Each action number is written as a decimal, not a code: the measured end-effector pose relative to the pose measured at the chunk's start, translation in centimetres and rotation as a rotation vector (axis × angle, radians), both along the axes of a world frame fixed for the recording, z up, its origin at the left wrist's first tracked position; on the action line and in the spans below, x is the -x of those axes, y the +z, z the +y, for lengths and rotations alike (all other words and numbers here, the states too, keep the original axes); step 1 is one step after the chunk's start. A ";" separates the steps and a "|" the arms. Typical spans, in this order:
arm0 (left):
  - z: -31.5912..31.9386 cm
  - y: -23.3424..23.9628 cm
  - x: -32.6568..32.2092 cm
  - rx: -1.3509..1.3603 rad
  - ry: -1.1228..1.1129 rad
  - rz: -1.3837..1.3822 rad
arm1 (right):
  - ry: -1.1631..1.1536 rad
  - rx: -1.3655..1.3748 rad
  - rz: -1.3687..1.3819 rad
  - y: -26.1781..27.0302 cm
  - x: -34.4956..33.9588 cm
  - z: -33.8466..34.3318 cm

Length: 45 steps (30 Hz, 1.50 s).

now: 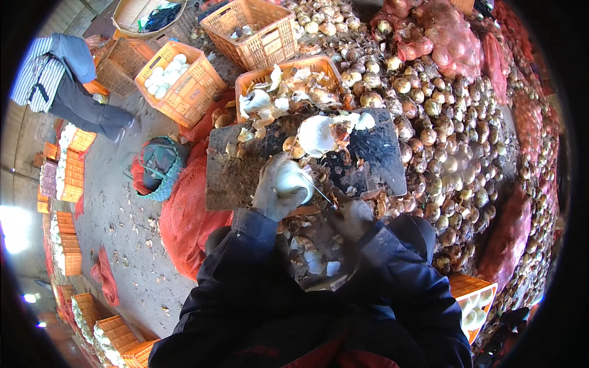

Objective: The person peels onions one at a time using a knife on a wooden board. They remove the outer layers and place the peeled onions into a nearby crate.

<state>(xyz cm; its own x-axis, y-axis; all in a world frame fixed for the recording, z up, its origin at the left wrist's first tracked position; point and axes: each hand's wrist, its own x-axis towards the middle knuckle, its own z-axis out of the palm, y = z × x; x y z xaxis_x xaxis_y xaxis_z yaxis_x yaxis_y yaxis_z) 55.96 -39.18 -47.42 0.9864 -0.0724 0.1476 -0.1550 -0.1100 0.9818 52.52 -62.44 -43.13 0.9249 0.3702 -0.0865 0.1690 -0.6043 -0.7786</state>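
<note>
My gloved left hand (274,191) grips a white peeled onion (291,178) over the near edge of a dark, worn board (382,161). Just right of it, my gloved right hand (352,218) is closed around a knife, whose thin blade (325,197) points up-left at the onion; its handle is hidden. Another pale onion (316,135) rests on the board amid brown skins. Behind the board, an orange plastic crate (241,89) holds onion peelings (303,87). White peel pieces (315,261) lie below, between my knees.
Unpeeled onions (444,124) cover the floor at right, with red mesh sacks (448,39) among them. At left stand a crate of peeled onions (193,87), a woven basket (161,168) and red netting (188,221). A person (69,83) walks at the upper left.
</note>
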 end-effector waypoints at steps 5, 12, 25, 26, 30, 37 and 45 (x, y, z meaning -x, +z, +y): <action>-0.4 1.8 0.0 -0.170 0.007 -0.054 | -0.065 0.037 0.016 -1.8 0.0 -0.4; -0.7 2.1 -0.1 -0.218 0.004 -0.076 | -0.040 -0.114 0.055 -2.6 -0.3 -1.4; -0.2 1.7 -0.3 -0.217 -0.014 -0.031 | 0.024 -0.008 0.077 0.1 -0.5 -0.3; 0.0 1.6 -0.4 -0.226 -0.017 -0.030 | 0.018 0.006 0.100 -1.1 -0.7 -0.2; 1.1 1.5 -1.2 -0.249 -0.059 0.012 | 0.065 0.069 0.121 -0.7 -1.6 -0.1; -1.5 3.5 0.4 -0.563 0.195 -0.214 | 0.006 0.075 0.068 -1.8 -2.3 0.5; 1.2 2.5 -2.6 -0.400 0.052 -0.023 | 0.030 0.092 0.031 -2.1 -3.2 1.6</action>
